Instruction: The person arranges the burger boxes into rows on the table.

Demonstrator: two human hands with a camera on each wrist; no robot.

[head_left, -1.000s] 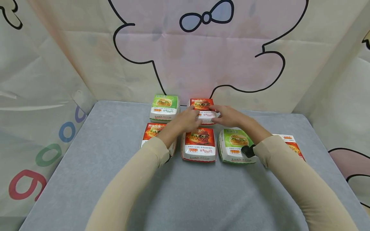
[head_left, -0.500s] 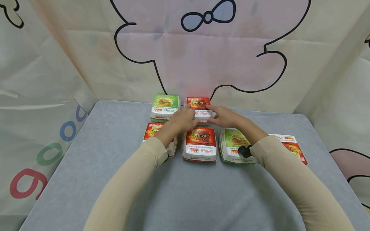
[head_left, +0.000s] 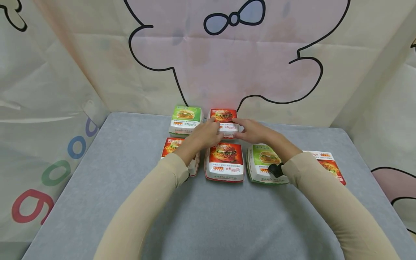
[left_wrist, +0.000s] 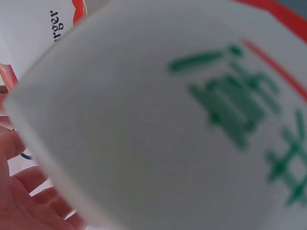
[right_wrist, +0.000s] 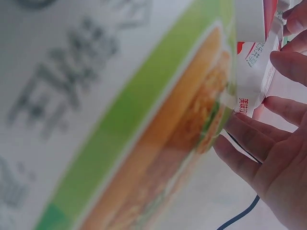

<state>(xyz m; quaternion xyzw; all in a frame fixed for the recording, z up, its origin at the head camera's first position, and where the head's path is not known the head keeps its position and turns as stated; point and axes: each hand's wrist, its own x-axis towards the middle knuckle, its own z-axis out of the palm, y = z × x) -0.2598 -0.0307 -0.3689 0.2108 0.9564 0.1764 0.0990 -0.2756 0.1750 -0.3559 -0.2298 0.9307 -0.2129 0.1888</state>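
In the head view, a red-and-white burger box (head_left: 224, 115) stands at the back of the table between my two hands. My left hand (head_left: 205, 135) touches its left side. From the right side, the fingers of my right hand (head_left: 252, 131) reach the same box. The right wrist view has this hand's spread fingers against a white box wall (right_wrist: 256, 64); a green burger box (right_wrist: 158, 124) fills much of that picture. A blurred white box (left_wrist: 134, 115) covers most of the left wrist view, hiding part of the left hand (left_wrist: 29, 201).
Left of the red box is a green burger box (head_left: 186, 120). Nearer rows hold a partly covered red box (head_left: 171, 146), another red box (head_left: 225, 162), a green box (head_left: 264, 159) and a red box turned aside (head_left: 329, 166). A fabric backdrop (head_left: 276, 76) rises behind the table (head_left: 201, 224).
Since one second ago, both hands have shifted the back red burger box slightly left, nearer the green one. Over the last half second, almost nothing has moved.
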